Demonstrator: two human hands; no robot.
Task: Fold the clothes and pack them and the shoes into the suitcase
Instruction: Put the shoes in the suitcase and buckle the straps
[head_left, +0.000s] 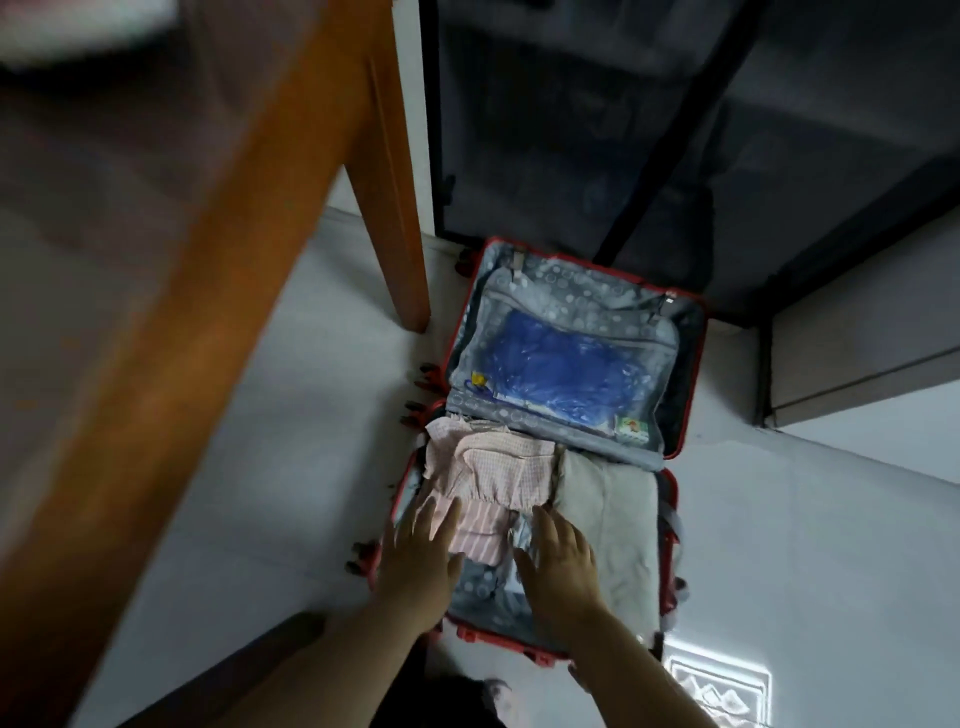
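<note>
Both bare forearms reach down from the lower edge of the view into a red suitcase (685, 374) that lies open on a pale floor (270, 457). On the left hand (418, 556) the fingers are spread and flat, palm down; the fingertips lie on a pink striped cloth (480, 535), and they grip nothing. On the right hand (558, 564) the fingers are also spread and flat, resting over the grey dotted lining between the striped cloth and a folded beige garment (605, 525). This garment fills the right side of the near half, just beside the right hand. Beyond the fingertips of both hands lies a crumpled pink checked garment (498, 470), partly over the striped one. In the far half, a mesh zip pocket shows something shiny and blue (558, 369), like plastic. An orange wooden table leg (387, 171) stands left of the suitcase, and a dark cabinet (623, 130) is behind it.
</note>
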